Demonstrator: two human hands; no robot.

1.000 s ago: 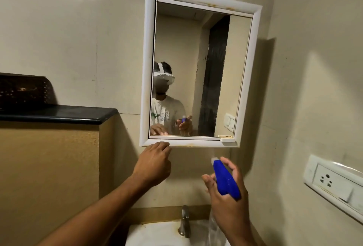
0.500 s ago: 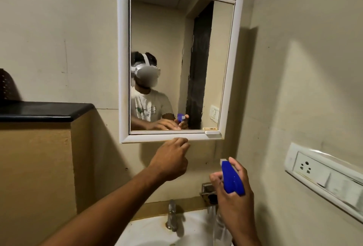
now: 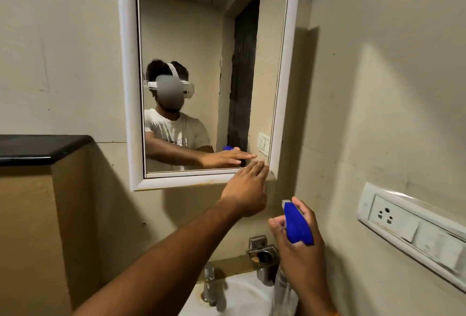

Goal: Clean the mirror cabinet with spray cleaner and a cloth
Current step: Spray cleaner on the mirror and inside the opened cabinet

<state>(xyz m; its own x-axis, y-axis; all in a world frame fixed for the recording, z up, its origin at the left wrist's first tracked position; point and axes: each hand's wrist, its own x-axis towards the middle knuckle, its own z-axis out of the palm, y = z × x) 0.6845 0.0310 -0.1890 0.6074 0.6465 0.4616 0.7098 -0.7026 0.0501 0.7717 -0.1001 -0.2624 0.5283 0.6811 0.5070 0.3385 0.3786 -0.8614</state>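
Right hand [image 3: 300,247] — grip closed around a spray bottle [image 3: 297,225]; the blue trigger head is seen above the fingers, nozzle directed up toward the mirror cabinet [image 3: 286,83], the clear body hanging below the palm over the sink [image 3: 242,295]. The bottle is held below and just right of the cabinet's lower right corner, apart from it.

Left hand [image 3: 245,189] — nothing held; fingers extended and kept together, fingertips [image 3: 259,165] laid at the lower right corner of the cabinet, where the glass meets the white frame. Whether a handle is pressed there cannot be told. The forearm is stretched in from the lower left.

Mirror cabinet — wall-mounted, white-framed, door closed; the person and both hands are reflected in the glass.

Below: a metal tap [image 3: 209,283] at the back of the sink, with 1 metal holder [image 3: 263,257] fixed to the wall just right of it, partly hidden by the right wrist.

Left: a dark surface [image 3: 42,146] on a tan base.

Right wall: a white switch and socket plate [image 3: 403,225], well apart from the cabinet.
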